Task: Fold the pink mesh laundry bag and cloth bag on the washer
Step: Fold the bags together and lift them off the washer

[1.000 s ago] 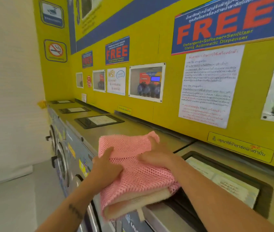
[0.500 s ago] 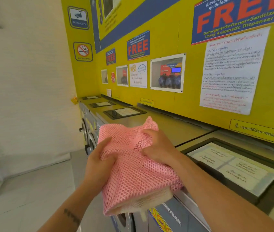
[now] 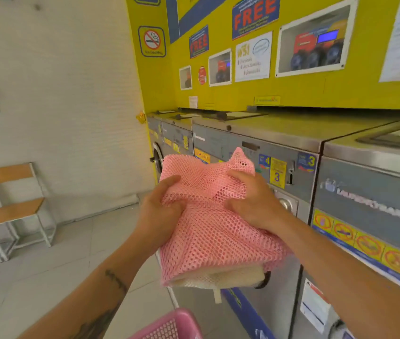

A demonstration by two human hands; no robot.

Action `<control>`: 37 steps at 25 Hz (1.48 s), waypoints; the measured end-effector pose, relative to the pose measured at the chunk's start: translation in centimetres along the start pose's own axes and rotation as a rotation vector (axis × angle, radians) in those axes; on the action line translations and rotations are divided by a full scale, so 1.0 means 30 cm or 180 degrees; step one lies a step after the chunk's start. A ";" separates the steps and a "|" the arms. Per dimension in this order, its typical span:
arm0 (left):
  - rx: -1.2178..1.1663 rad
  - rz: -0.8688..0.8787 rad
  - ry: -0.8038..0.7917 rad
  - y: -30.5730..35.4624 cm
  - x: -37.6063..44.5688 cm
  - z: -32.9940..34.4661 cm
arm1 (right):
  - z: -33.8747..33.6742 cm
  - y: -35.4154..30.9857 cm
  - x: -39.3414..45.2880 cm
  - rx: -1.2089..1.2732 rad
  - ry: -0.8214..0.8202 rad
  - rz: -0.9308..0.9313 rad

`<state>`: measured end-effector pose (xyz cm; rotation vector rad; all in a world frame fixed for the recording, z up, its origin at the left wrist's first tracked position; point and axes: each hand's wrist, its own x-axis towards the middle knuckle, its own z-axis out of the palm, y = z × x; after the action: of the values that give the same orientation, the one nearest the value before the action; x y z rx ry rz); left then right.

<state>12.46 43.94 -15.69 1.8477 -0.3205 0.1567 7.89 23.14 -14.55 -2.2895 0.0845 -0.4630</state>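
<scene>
While the person stands in front of a row of washers, both hands hold a folded bundle up in the air. The left hand (image 3: pixel 160 211) grips the left side of the pink mesh laundry bag (image 3: pixel 208 231), with its thumb on top and its fingers curled into the netting. The right hand (image 3: pixel 252 201) grips the upper right side the same way, fingers bent round the mesh. The pink bag is folded over and wraps round the cloth bag (image 3: pixel 221 277) — a cream one that peeks out at the bottom edge, with a small strip hanging down from it.

The bundle is not on a washer. It hangs in front of the grey washer (image 3: pixel 255 148) that has stickers with the numbers 4 and 3 on its front panel. Another washer (image 3: pixel 370 192) stands just to the right of it, and more stand in a line toward the corner.

Behind the washers is a yellow wall (image 3: pixel 316 91) with blue FREE signs and a no-smoking sign (image 3: pixel 152 41). A wooden bench (image 3: pixel 10 206) stands by the white wall on the left. Low down, near the person — the edge of a pink basket (image 3: pixel 169 324) shows.
</scene>
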 end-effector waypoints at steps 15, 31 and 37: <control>0.0859 -0.1080 -0.0929 -0.901 -0.147 -0.188 | 0.929 0.313 -0.216 -0.0291 -0.0965 0.1343; 0.1015 -0.2954 -0.1769 -1.935 -0.168 -0.015 | 1.812 0.986 -0.249 -0.0378 -0.2406 0.2027; 0.1024 -0.3293 -0.1907 -2.360 -0.226 0.067 | 2.110 1.250 -0.351 -0.0601 -0.2369 0.2204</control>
<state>26.97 61.96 -82.98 2.1215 0.3033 -1.1190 23.65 43.25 -84.35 -2.2818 0.5345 0.7705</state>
